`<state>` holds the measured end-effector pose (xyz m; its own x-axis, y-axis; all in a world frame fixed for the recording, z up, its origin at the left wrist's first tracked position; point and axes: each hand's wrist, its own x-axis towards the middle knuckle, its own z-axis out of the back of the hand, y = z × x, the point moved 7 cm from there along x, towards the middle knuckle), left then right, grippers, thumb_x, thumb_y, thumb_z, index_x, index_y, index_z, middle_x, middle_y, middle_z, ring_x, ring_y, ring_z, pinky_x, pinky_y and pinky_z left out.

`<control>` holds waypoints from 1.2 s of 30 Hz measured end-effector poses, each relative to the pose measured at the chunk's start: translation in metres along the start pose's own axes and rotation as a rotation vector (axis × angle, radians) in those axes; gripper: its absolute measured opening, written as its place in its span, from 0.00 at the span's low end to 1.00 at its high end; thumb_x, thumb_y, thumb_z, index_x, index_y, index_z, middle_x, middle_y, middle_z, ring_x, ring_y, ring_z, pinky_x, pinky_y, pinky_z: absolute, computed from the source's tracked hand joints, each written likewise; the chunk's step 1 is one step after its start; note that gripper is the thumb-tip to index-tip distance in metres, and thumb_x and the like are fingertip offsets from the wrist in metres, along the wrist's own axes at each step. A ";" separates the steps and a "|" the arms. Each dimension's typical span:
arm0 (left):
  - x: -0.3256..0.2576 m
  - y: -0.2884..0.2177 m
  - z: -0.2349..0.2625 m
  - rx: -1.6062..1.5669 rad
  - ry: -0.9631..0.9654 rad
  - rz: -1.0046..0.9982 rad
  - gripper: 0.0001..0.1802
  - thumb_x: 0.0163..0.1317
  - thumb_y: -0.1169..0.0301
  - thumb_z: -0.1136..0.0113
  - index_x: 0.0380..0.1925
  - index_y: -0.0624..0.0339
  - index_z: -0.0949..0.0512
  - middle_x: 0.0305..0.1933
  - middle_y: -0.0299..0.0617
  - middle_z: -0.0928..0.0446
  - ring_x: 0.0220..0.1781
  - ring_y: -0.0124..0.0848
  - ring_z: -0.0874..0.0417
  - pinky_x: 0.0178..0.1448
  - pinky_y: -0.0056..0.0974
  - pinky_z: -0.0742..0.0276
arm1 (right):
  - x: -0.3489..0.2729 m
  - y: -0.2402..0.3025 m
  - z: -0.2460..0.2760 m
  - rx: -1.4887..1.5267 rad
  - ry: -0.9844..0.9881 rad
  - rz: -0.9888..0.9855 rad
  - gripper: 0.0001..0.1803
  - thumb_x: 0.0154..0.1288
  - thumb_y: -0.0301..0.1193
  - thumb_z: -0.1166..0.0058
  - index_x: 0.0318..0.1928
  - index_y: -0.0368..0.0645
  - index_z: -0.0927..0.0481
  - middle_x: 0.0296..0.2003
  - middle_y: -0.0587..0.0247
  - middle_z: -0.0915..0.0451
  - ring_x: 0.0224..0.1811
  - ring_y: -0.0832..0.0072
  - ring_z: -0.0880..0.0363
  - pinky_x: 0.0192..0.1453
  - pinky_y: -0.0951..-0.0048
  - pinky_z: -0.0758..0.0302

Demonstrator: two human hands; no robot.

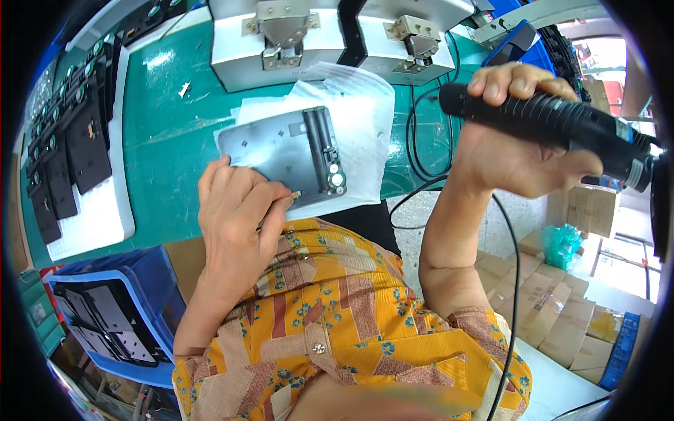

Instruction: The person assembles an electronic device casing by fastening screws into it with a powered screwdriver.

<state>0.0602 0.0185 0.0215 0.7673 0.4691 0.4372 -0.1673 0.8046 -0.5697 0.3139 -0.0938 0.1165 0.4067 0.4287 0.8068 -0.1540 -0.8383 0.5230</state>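
My left hand (235,210) rests on the near corner of the grey plate (281,154), which lies flat on a sheet of white foam wrap (365,119) on the green bench (168,133), just in front of me; thumb and forefinger are pinched together on something small at the plate's edge, too small for me to tell what. My right hand (512,151) is raised off to the side, fingers wrapped tight around the black driver (554,123), its cord (421,126) looping down over the bench edge.

The plate looks like thin sheet metal, stiff and light, I judge; smooth on its face, so it could skate on the wrap if I push sideways; I would press down on a bare corner rather than on the black module (323,151) fixed along its right side, since that part with its two round silver ends looks the more delicate. To lift it I would take the edges, which may be sharp. The driver is heavier and ribbed, so it grips well; the cord will tug.

Two grey fixtures (281,38) stand behind; black parts lie on a white tray (91,210) to my left, more in a blue bin (140,295) below.
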 end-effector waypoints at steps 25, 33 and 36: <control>-0.006 -0.004 0.008 -0.020 0.055 0.025 0.06 0.54 0.79 0.31 0.33 0.60 0.17 0.32 0.40 0.24 0.40 0.41 0.21 0.72 0.59 0.35 | 0.045 -0.026 0.002 -0.054 0.273 -0.012 0.53 0.58 0.81 0.55 0.53 0.40 0.20 0.40 0.53 0.23 0.37 0.61 0.23 0.45 0.54 0.25; -0.006 -0.002 0.006 -0.008 0.042 0.016 0.06 0.54 0.79 0.31 0.32 0.60 0.17 0.31 0.40 0.25 0.39 0.41 0.21 0.71 0.58 0.33 | 0.046 -0.022 -0.047 -0.650 0.017 -0.070 0.43 0.70 0.70 0.53 0.49 0.34 0.25 0.29 0.59 0.22 0.24 0.74 0.21 0.29 0.74 0.22; -0.004 -0.002 0.007 -0.012 0.030 -0.002 0.06 0.54 0.79 0.31 0.32 0.60 0.17 0.31 0.40 0.24 0.39 0.41 0.21 0.71 0.58 0.33 | 0.046 -0.017 -0.041 -0.669 -0.065 -0.064 0.43 0.71 0.70 0.55 0.47 0.35 0.25 0.28 0.59 0.22 0.23 0.72 0.21 0.30 0.73 0.21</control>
<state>0.0534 0.0169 0.0256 0.7859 0.4564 0.4171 -0.1586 0.8008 -0.5775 0.2989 -0.0462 0.1563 0.4835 0.4321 0.7613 -0.6438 -0.4138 0.6437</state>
